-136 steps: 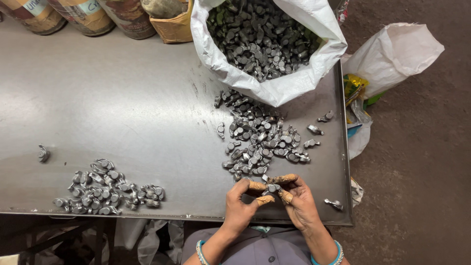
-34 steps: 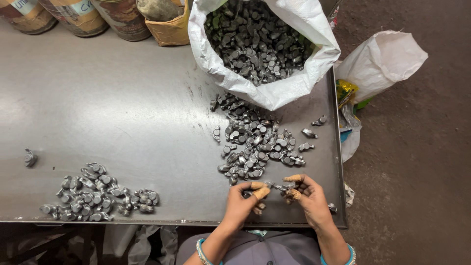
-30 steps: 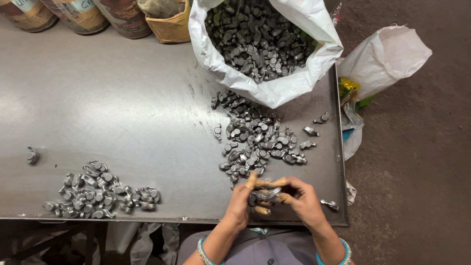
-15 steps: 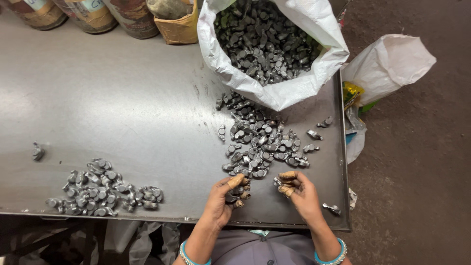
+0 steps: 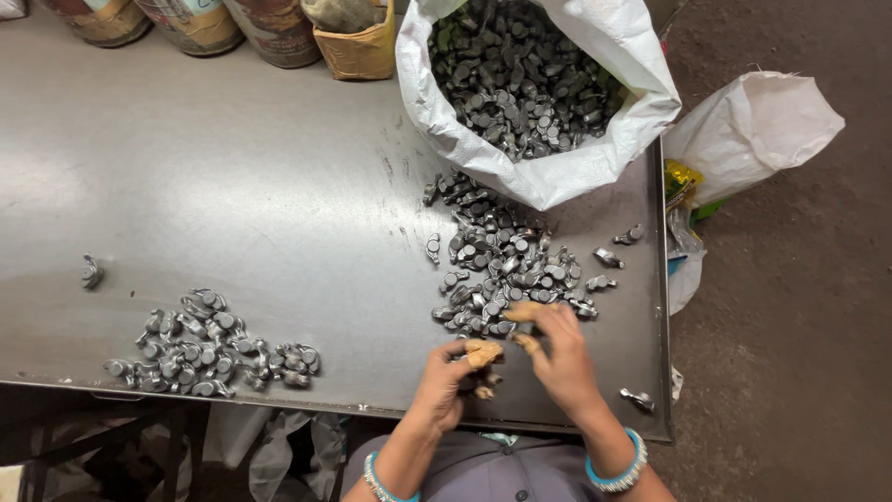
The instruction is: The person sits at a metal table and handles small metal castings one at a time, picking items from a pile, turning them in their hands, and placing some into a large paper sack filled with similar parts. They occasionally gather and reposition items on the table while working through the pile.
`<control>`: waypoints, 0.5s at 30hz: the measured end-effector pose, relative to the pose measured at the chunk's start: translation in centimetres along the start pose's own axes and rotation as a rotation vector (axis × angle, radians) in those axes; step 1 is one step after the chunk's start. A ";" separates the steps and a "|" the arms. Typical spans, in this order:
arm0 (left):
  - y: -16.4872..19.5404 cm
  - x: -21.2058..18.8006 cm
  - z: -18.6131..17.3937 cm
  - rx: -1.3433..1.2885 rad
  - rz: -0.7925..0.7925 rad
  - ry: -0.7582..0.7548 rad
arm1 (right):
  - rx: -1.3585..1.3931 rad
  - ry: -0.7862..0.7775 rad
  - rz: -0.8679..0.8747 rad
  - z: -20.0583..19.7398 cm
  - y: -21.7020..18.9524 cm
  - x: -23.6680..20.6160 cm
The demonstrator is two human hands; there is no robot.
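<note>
The white sack (image 5: 557,158) at the far edge of the metal table (image 5: 232,214) stands open, full of dark metal parts (image 5: 520,84). More parts spill from its mouth in a loose heap (image 5: 502,260) reaching my hands. My left hand (image 5: 455,367) closes around a few small parts near the table's front edge; my right hand (image 5: 557,349) rests at the heap's near end, fingers curled, and I cannot tell whether it grips anything. Half a second ago my hands sat further apart; now they nearly touch. A sorted pile (image 5: 204,344) lies far left.
</note>
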State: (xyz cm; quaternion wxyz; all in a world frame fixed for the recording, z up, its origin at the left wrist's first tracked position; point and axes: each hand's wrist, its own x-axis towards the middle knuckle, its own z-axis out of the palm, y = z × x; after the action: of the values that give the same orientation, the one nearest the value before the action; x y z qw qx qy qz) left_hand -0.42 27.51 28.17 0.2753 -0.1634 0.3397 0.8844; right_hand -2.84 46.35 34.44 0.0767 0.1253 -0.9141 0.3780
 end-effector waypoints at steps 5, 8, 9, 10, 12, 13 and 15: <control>3.3 -1.9 -0.3 0.603 0.263 0.269 | -0.193 -0.048 -0.081 1.7 -1.4 2.7; 4.7 -2.8 0.3 1.109 0.383 0.482 | -0.205 -0.066 -0.066 1.7 -0.3 2.9; 4.9 -2.9 0.6 1.101 0.359 0.465 | -0.185 -0.068 -0.065 1.4 0.3 2.7; 5.0 -2.9 0.8 1.092 0.338 0.446 | -0.132 -0.044 0.010 1.2 1.0 2.2; 4.7 -2.4 1.3 1.054 0.310 0.417 | -0.029 0.004 0.158 0.7 2.6 0.9; 4.2 -2.1 1.5 1.035 0.291 0.400 | 0.059 -0.003 0.236 0.4 3.6 0.3; 3.1 -1.2 1.8 1.011 0.303 0.326 | 0.235 -0.011 0.396 -0.2 5.7 -1.1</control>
State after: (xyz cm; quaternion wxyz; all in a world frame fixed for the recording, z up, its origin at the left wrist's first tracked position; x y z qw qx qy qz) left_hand -1.54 26.39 31.64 0.1326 -0.0950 0.7801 0.6040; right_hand -3.44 50.59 30.52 -0.0192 -0.0466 -0.8708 0.4890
